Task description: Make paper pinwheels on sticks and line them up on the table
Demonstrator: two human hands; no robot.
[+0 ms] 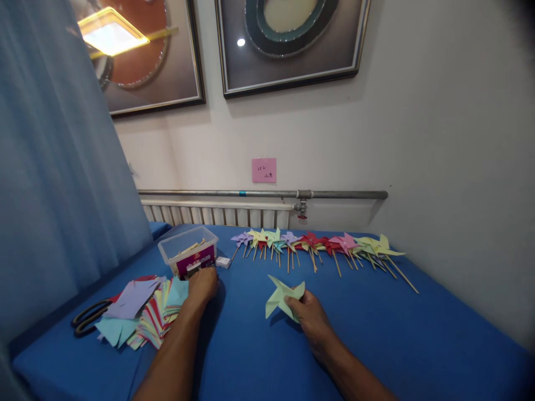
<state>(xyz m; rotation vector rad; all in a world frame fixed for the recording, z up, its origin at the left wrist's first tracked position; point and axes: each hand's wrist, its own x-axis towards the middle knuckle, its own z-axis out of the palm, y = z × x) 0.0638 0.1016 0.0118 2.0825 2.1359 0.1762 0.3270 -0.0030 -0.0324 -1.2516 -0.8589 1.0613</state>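
My right hand pinches a pale green folded paper pinwheel just above the blue table. My left hand is closed, knuckles up, at the front wall of a clear plastic box that holds wooden sticks; what its fingers grip is hidden. A small white object lies just right of the box. A fanned stack of coloured paper squares lies left of my left forearm.
A row of several finished paper pinwheels on sticks lies along the far side of the blue table. Black scissors lie at the far left. A curtain hangs left; a radiator and pipe run along the wall.
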